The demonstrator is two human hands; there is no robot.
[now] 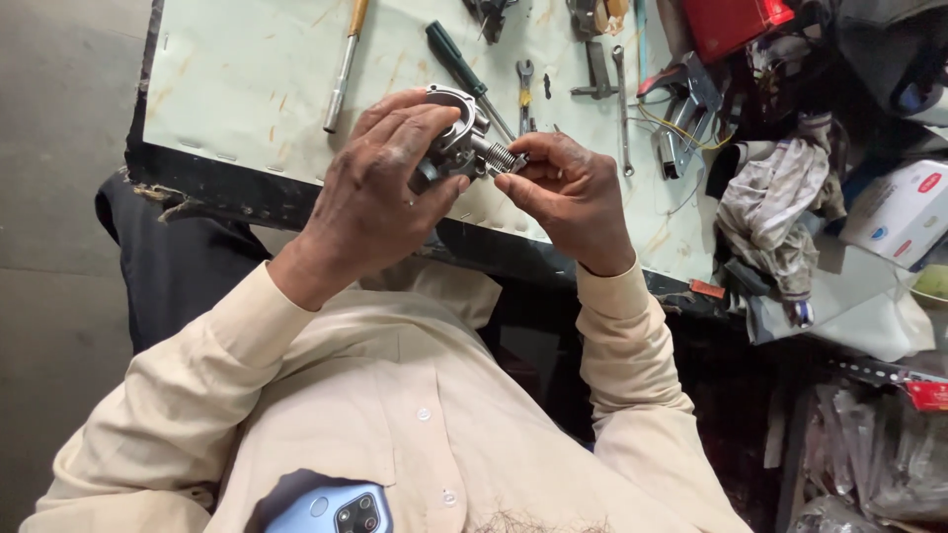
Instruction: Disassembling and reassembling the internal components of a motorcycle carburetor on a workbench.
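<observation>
The worktop was a pale green sheet, scratched and rust-streaked, its dark edge chipped, set over a grey floor. Above its near edge the left hand was curled around a small grey cast-metal part with a round ring on top. The right hand pinched the coiled steel spring jutting from that part's side. Beyond the hands lay a green-handled screwdriver, a steel rod with a wooden handle and a small spanner. Right of the hands, a crumpled, grimy rag hung.
</observation>
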